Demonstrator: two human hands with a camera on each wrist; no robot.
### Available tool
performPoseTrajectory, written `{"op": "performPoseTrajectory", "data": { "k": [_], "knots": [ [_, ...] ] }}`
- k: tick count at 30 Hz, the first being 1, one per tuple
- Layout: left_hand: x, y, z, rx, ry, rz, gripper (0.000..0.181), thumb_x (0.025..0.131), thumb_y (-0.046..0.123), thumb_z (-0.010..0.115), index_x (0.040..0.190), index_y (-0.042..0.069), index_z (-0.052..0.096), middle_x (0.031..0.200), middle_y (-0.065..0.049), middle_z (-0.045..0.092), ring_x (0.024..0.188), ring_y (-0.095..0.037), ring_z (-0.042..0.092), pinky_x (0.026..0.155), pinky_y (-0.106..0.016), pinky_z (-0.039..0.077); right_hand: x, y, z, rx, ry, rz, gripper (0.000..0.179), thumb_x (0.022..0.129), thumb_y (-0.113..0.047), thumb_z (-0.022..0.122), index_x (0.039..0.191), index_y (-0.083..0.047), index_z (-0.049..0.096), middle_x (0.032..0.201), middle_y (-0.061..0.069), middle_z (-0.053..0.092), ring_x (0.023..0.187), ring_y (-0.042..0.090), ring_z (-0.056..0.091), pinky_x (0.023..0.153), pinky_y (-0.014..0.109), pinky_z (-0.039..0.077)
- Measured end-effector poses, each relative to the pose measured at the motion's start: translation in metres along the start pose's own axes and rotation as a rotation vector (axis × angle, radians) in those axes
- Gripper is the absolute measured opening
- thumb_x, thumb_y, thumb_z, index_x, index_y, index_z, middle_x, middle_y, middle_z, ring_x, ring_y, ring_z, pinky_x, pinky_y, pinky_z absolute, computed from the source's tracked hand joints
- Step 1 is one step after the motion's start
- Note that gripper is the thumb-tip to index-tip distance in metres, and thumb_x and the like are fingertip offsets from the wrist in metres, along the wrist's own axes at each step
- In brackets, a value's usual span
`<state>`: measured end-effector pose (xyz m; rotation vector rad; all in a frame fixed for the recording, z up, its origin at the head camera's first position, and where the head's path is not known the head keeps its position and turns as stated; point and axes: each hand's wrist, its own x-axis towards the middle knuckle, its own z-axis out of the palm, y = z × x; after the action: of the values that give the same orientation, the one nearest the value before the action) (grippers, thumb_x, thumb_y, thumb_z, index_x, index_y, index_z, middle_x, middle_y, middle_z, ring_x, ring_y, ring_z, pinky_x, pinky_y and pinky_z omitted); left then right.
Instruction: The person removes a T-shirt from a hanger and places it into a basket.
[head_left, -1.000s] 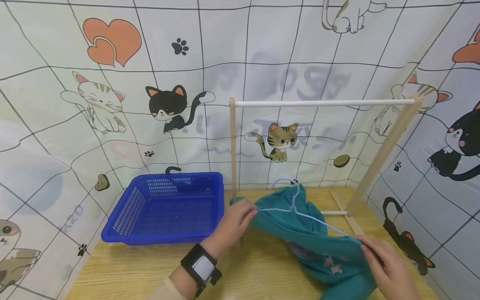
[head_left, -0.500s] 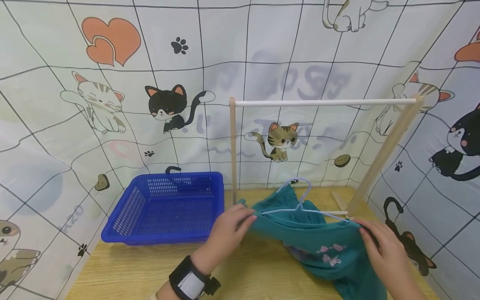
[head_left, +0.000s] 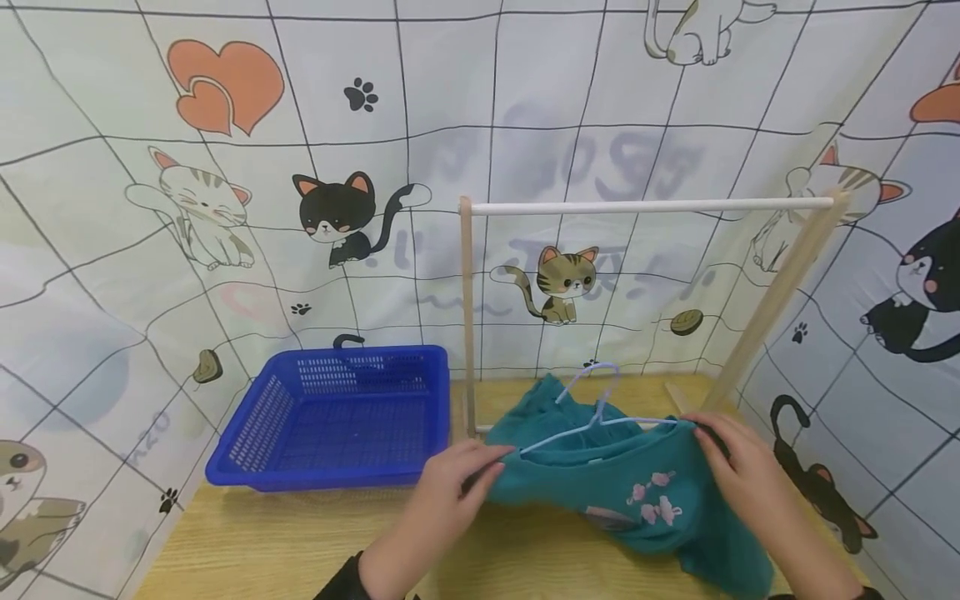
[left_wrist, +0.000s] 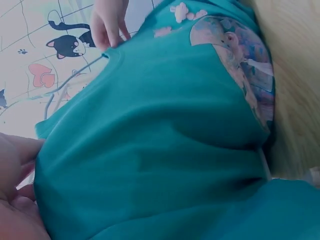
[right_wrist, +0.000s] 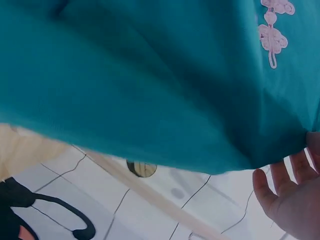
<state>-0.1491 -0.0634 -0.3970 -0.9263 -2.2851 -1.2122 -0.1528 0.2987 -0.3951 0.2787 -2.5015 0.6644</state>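
Note:
A teal shirt (head_left: 555,479) with pink flower trims and a printed patch hangs bunched on a pale lavender hanger (head_left: 600,408). The hanger's hook points up and its arms spread inside the neckline. At the left end, my left hand (head_left: 461,479) pinches the shirt's shoulder together with the hanger's tip. My right hand (head_left: 738,462) does the same at the right end. In the left wrist view the shirt (left_wrist: 145,130) fills the middle, with the printed patch (left_wrist: 240,55) near the table. The right wrist view shows my right hand (right_wrist: 295,195) at the fabric's edge.
A blue plastic basket (head_left: 330,479) stands on the left of the wooden table (head_left: 247,542). Behind the shirt rises a wooden rack with a white top rail (head_left: 652,206). A cat-print sheet (head_left: 420,83) hangs at the back and sides.
The hanger has levelled, then tipped a little the other way: its right end has risen and its left end has come down. The shirt front has spread wider, and both hands still hold it.

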Motion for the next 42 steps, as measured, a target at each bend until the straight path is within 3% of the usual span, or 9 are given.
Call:
{"op": "performPoseTrajectory", "data": {
  "k": [5, 7, 11, 16, 20, 26, 30, 34, 42],
  "knots": [
    [-0.008, -0.002, -0.001, 0.022, 0.042, -0.003, 0.018, 0.091, 0.014, 0.063, 0.107, 0.017, 0.071, 0.092, 0.006, 0.067, 0.081, -0.004, 0.059, 0.068, -0.018, 0.051, 0.010, -0.003, 0.008, -0.023, -0.041, -0.094, 0.022, 0.092, -0.003, 0.058, 0.112, -0.010, 0.063, 0.110, 0.014, 0.064, 0.104, 0.036, 0.056, 0.083, 0.054, 0.044],
    [-0.012, -0.005, -0.002, 0.028, 0.060, -0.021, 0.016, 0.090, 0.013, 0.064, 0.104, 0.016, 0.071, 0.096, 0.006, 0.068, 0.087, -0.006, 0.062, 0.073, -0.021, 0.053, 0.013, -0.006, 0.014, -0.028, -0.049, -0.127, 0.024, 0.089, 0.000, 0.061, 0.110, -0.011, 0.063, 0.109, 0.012, 0.065, 0.104, 0.035, 0.057, 0.085, 0.053, 0.044],
    [-0.017, -0.010, -0.004, 0.037, 0.072, -0.049, 0.015, 0.088, 0.012, 0.066, 0.101, 0.016, 0.072, 0.093, 0.007, 0.067, 0.084, -0.004, 0.061, 0.070, -0.020, 0.053, 0.013, -0.020, 0.027, -0.011, -0.066, -0.181, 0.034, 0.084, -0.002, 0.068, 0.115, -0.013, 0.062, 0.112, 0.005, 0.065, 0.107, 0.027, 0.057, 0.087, 0.048, 0.045],
    [-0.024, -0.016, -0.001, 0.056, 0.036, -0.076, 0.015, 0.087, 0.012, 0.067, 0.100, 0.018, 0.071, 0.092, 0.009, 0.065, 0.080, -0.002, 0.057, 0.066, -0.018, 0.051, 0.004, -0.049, 0.038, 0.067, -0.091, -0.225, 0.050, 0.080, -0.013, 0.075, 0.126, -0.021, 0.057, 0.121, -0.002, 0.060, 0.112, 0.018, 0.055, 0.091, 0.028, 0.046],
    [-0.028, -0.017, 0.003, 0.057, 0.014, -0.083, 0.015, 0.088, 0.014, 0.067, 0.101, 0.019, 0.071, 0.092, 0.010, 0.065, 0.083, -0.003, 0.059, 0.071, -0.020, 0.052, -0.004, -0.071, 0.043, 0.197, -0.132, -0.231, 0.046, 0.084, -0.017, 0.072, 0.126, -0.025, 0.056, 0.123, -0.008, 0.059, 0.115, 0.012, 0.053, 0.094, 0.010, 0.039],
    [-0.030, -0.015, 0.008, 0.050, 0.008, -0.078, 0.013, 0.089, 0.015, 0.066, 0.100, 0.018, 0.071, 0.093, 0.011, 0.065, 0.086, -0.003, 0.060, 0.075, -0.021, 0.053, -0.008, -0.090, 0.048, 0.383, -0.174, -0.189, 0.020, 0.094, -0.010, 0.058, 0.106, -0.025, 0.060, 0.108, -0.010, 0.064, 0.097, 0.005, 0.060, 0.078, 0.022, 0.052],
    [-0.032, -0.015, 0.009, 0.075, 0.023, -0.030, 0.011, 0.088, 0.015, 0.067, 0.098, 0.015, 0.072, 0.091, 0.009, 0.067, 0.085, -0.004, 0.062, 0.075, -0.019, 0.052, -0.012, -0.091, 0.051, 0.449, -0.143, -0.164, 0.019, 0.094, -0.003, 0.055, 0.092, -0.021, 0.060, 0.098, -0.005, 0.066, 0.085, 0.005, 0.060, 0.068, 0.023, 0.052],
    [-0.033, -0.017, 0.007, 0.101, 0.039, 0.005, 0.009, 0.085, 0.012, 0.070, 0.093, 0.012, 0.073, 0.087, 0.007, 0.069, 0.082, -0.005, 0.063, 0.074, -0.015, 0.051, -0.015, -0.091, 0.053, 0.495, -0.128, -0.179, 0.020, 0.093, 0.001, 0.055, 0.091, -0.019, 0.060, 0.095, -0.001, 0.066, 0.083, 0.004, 0.059, 0.066, 0.021, 0.051],
    [-0.033, -0.016, 0.002, 0.097, 0.018, -0.023, 0.008, 0.085, 0.011, 0.070, 0.092, 0.012, 0.073, 0.088, 0.007, 0.069, 0.083, -0.005, 0.064, 0.073, -0.017, 0.053, -0.017, -0.091, 0.054, 0.500, -0.124, -0.178, 0.023, 0.093, 0.001, 0.054, 0.096, -0.020, 0.061, 0.097, -0.009, 0.064, 0.086, 0.003, 0.059, 0.067, 0.022, 0.050]
  ]
}}
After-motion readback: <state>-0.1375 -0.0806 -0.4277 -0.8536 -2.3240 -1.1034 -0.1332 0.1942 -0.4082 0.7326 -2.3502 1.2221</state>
